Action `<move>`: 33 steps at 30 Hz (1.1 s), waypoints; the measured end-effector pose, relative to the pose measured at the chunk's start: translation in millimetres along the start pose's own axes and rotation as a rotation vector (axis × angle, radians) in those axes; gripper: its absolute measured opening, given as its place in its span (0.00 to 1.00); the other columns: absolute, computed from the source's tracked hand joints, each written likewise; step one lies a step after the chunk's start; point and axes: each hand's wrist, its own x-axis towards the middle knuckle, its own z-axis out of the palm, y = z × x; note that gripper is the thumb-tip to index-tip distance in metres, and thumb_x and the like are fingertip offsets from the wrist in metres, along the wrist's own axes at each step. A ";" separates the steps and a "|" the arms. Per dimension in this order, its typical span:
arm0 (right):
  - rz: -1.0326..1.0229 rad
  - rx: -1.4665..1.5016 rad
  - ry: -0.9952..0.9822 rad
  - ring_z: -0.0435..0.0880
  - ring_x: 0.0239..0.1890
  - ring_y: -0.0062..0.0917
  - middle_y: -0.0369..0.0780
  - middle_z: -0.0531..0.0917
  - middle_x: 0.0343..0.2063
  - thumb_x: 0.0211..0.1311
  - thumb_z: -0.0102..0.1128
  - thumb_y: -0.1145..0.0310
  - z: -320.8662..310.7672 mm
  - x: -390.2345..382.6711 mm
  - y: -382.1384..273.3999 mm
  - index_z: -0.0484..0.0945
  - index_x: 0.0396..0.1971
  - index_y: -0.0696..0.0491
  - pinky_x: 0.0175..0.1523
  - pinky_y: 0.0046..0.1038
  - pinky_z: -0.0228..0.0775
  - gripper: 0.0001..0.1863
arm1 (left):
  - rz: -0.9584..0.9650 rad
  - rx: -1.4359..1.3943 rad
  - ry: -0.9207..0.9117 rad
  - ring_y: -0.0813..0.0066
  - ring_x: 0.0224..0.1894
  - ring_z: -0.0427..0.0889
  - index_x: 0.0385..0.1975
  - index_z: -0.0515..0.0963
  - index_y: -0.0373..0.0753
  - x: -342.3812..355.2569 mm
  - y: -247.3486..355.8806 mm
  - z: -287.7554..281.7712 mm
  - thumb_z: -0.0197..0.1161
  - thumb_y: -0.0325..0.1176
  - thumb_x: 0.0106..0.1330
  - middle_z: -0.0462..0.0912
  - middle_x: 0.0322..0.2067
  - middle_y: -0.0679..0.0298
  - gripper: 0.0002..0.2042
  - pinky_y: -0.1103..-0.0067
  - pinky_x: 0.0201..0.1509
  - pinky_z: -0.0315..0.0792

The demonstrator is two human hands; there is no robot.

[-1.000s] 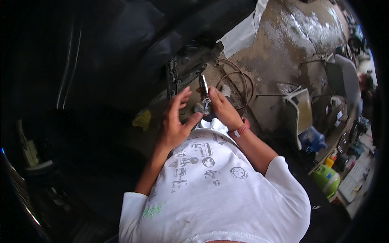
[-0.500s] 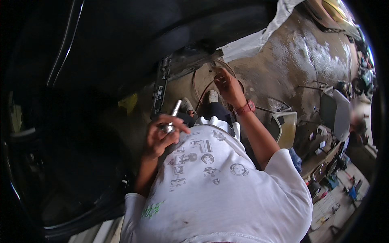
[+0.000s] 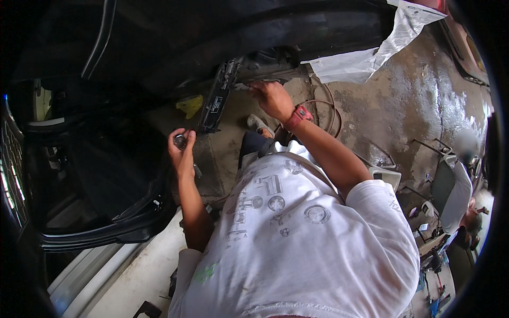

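My left hand (image 3: 182, 159) is closed around a chrome, ratchet-like tool (image 3: 181, 141). Its round metal end shows between thumb and fingers; most of the handle is hidden by the palm. A narrow black part with a pale label (image 3: 216, 104) slants down from the black car body (image 3: 175, 47), just right of that hand. My right hand (image 3: 273, 100), with a red watch (image 3: 299, 115) on the wrist, reaches to the car's lower edge. Its fingers are bent a little and apart, with nothing visible in them. I cannot tell whether the fingertips touch the car.
White masking sheet (image 3: 350, 66) hangs from the car's edge. A brown hose (image 3: 334, 106) curls over the wet concrete floor (image 3: 371, 111). Something yellow (image 3: 190, 106) lies near the labelled part. Chairs (image 3: 448, 196) stand at the right, and a black panel (image 3: 106, 233) is at lower left.
My left hand has moved left and forward, turning the tool so its round end faces up. My right hand has moved left toward the car's lower edge. My view has shifted.
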 end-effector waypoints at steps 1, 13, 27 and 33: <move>-0.048 0.001 0.025 0.88 0.43 0.50 0.50 0.89 0.42 0.68 0.65 0.65 3.3 6.2 -2.7 0.88 0.42 0.54 0.48 0.47 0.79 0.10 | -0.011 0.049 0.015 0.80 0.43 0.83 0.53 0.77 0.41 -0.5 -8.2 3.4 0.78 0.33 0.69 0.83 0.39 0.68 0.18 0.82 0.47 0.74; -0.017 0.217 0.068 0.88 0.43 0.49 0.50 0.89 0.37 0.64 0.70 0.69 8.9 39.4 -16.4 0.88 0.37 0.53 0.49 0.46 0.79 0.06 | -0.021 -0.102 -0.157 0.79 0.38 0.82 0.53 0.77 0.41 -28.2 -16.2 24.3 0.81 0.39 0.66 0.83 0.38 0.70 0.22 0.82 0.42 0.73; -0.194 0.024 0.292 0.88 0.41 0.46 0.44 0.88 0.38 0.62 0.72 0.67 29.5 36.4 -15.0 0.85 0.38 0.50 0.46 0.45 0.80 0.08 | -0.002 -0.010 -0.366 0.83 0.41 0.81 0.53 0.77 0.37 -44.3 2.0 64.5 0.84 0.36 0.63 0.85 0.38 0.70 0.25 0.83 0.50 0.74; -0.160 0.030 0.212 0.87 0.42 0.48 0.44 0.87 0.40 0.62 0.70 0.69 23.5 35.2 -19.5 0.84 0.39 0.51 0.45 0.46 0.80 0.07 | 0.009 -0.036 -0.403 0.82 0.41 0.82 0.53 0.76 0.36 -47.6 10.7 80.5 0.84 0.35 0.62 0.86 0.39 0.68 0.26 0.82 0.51 0.76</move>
